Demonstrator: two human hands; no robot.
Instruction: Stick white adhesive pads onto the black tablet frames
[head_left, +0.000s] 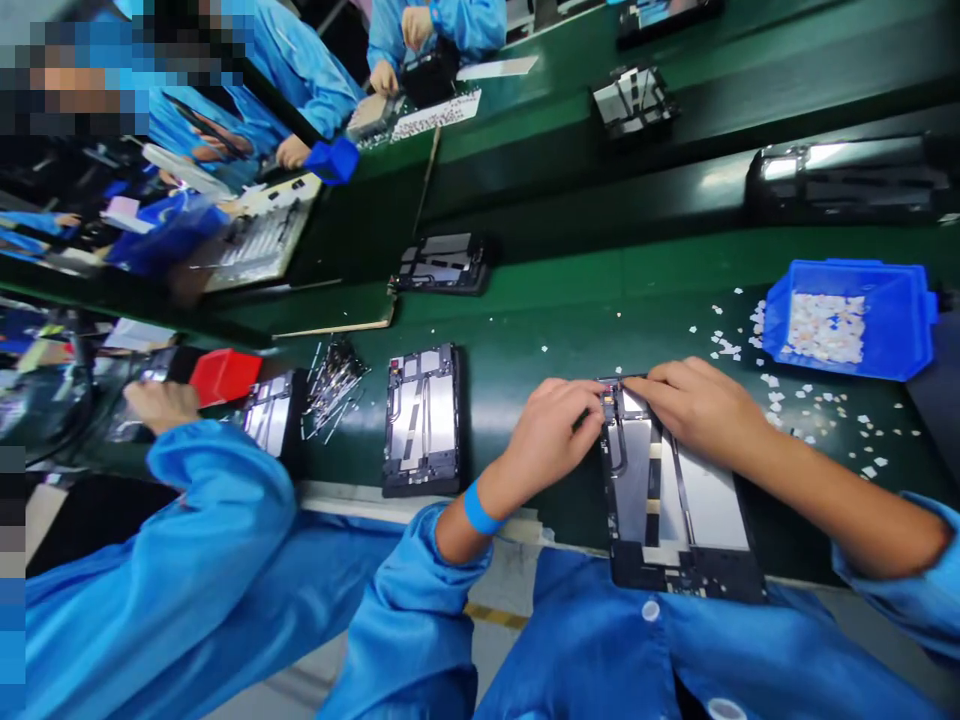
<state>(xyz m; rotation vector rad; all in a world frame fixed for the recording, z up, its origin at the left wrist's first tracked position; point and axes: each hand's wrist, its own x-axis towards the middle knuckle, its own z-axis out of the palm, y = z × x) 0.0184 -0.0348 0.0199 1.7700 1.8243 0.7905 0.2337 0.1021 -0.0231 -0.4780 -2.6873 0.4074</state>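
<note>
A black tablet back frame (675, 500) with silver plates and cables lies on the green belt (525, 330), its near end over the belt's edge. My left hand (551, 432) rests at the frame's top left corner, fingertips pinched on its edge. My right hand (701, 410) lies across the top right of the frame, fingers pressing down near the upper edge. Whether either hand holds a small part is hidden by the fingers.
A blue tray (851, 318) of small white pieces stands at the right, with white bits (817, 400) scattered around it. Another frame (421, 418) lies to the left beside a pile of thin metal parts (334, 385). A co-worker's sleeve (202, 540) and hand are at the left. More frames lie farther along.
</note>
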